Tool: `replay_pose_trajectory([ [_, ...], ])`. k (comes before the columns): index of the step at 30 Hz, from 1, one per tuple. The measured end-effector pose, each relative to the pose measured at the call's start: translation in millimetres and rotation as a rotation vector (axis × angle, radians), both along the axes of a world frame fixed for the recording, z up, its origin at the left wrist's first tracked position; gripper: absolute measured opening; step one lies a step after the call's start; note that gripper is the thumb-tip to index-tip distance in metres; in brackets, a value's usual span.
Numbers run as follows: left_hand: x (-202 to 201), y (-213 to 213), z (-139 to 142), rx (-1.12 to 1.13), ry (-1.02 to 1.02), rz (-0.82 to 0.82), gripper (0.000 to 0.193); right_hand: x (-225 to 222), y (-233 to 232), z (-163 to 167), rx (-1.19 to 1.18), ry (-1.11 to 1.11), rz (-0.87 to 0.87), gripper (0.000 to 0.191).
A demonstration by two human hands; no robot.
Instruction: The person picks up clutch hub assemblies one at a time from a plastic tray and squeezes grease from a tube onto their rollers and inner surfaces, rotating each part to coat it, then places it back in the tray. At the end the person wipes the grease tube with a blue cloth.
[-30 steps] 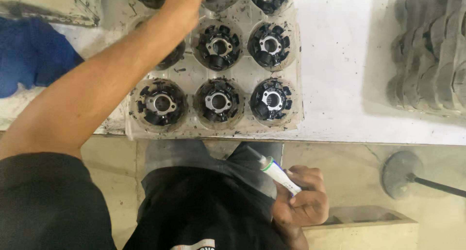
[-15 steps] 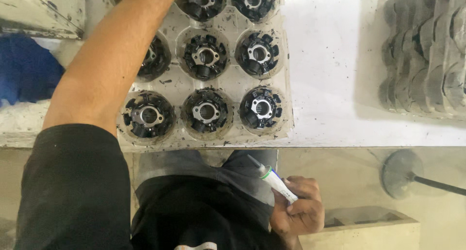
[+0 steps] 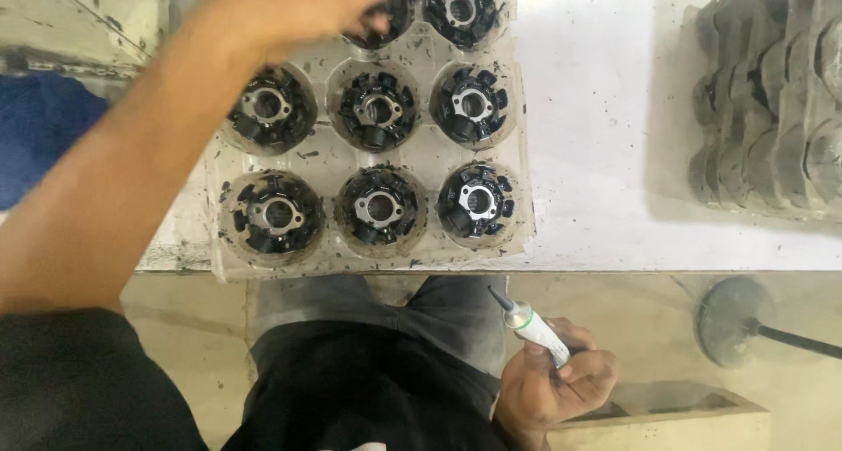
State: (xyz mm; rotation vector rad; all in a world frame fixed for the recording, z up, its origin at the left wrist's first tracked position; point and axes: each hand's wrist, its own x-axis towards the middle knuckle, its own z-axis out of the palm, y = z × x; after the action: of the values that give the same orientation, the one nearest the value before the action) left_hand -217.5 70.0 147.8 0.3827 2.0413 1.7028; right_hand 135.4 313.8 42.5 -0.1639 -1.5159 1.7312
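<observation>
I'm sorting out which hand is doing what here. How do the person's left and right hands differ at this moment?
The left hand is stretched out over the clear tray on the table; the right hand hangs low near the lap. The left hand touches a black round part at the tray's far end; the right hand grips a white tube with a pointed nozzle. The left hand is blurred, the right sharp. Both are bare.

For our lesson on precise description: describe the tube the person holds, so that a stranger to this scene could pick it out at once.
Start at the white table bearing the clear tray of black round parts, then drop below its front edge to the person's lap. There the right hand grips a small white tube. Its tapered grey nozzle, pointing up toward the tray, marks it out.
</observation>
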Motion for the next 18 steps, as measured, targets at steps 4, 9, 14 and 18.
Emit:
replay_pose_trajectory([
  [4, 99.8, -9.9, 1.7, 0.124, -0.098, -0.191, 0.061, -6.1, -7.7, 3.0, -0.037, 0.013, 0.099, 0.042],
  [9, 206.6, -1.4, -18.9, 0.847, 0.046, 0.013, 0.081, -13.4, -15.0, 8.5, -0.022, 0.034, 0.126, 0.041],
  [14, 224.1, 25.3, -32.2, 1.343, -0.368, 0.234, 0.079, -14.2, -21.6, 18.9, -0.019, -0.036, 0.154, 0.041],
  [18, 232.9, 35.6, -38.6, 1.125, -0.121, 0.375, 0.065, -12.5, -27.0, 23.3, 0.025, 0.006, 0.166, 0.042],
])
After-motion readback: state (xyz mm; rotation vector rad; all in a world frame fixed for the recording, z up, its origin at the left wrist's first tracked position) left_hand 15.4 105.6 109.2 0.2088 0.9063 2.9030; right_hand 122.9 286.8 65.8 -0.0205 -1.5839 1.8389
